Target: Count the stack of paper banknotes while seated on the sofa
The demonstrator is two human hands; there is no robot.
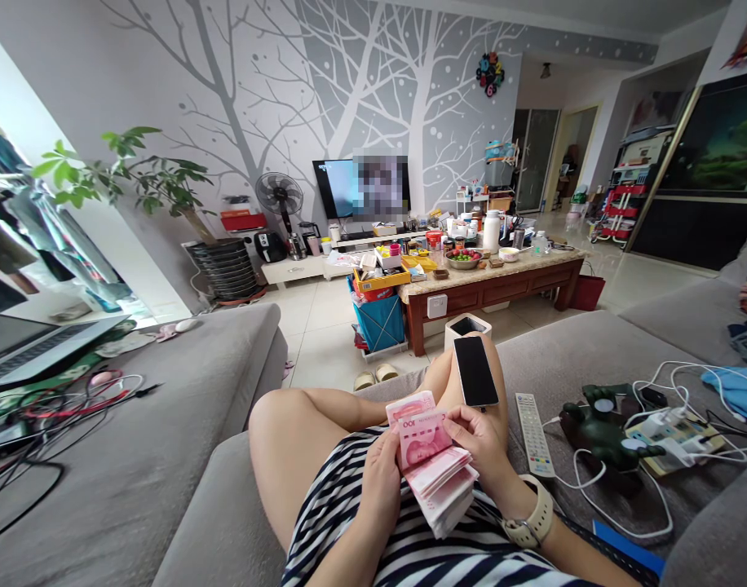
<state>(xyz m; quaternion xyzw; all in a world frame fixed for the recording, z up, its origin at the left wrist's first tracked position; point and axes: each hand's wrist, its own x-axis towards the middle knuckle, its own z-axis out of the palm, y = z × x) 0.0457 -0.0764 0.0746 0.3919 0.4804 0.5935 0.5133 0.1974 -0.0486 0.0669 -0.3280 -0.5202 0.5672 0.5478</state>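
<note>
A stack of pink 100 banknotes (440,481) is between my hands above my lap, its lower end folded toward me. My left hand (382,477) grips the notes along their left side, thumb on top. At the upper right corner of the front note, my right hand (480,440) pinches the paper between thumb and fingers. Another note sticks out behind at the top left. A dark-screened phone (475,371) rests on my right leg, just beyond the notes. Striped cloth (324,522) covers my lap, and a pale watch (529,514) sits on my right wrist.
Right of me on the grey sofa (550,350) lie a remote control (534,434), a dark green figurine (603,432) and a power strip (679,440) with white cables. At left are a laptop (43,350) and tangled cables. Ahead stands a cluttered coffee table (496,285).
</note>
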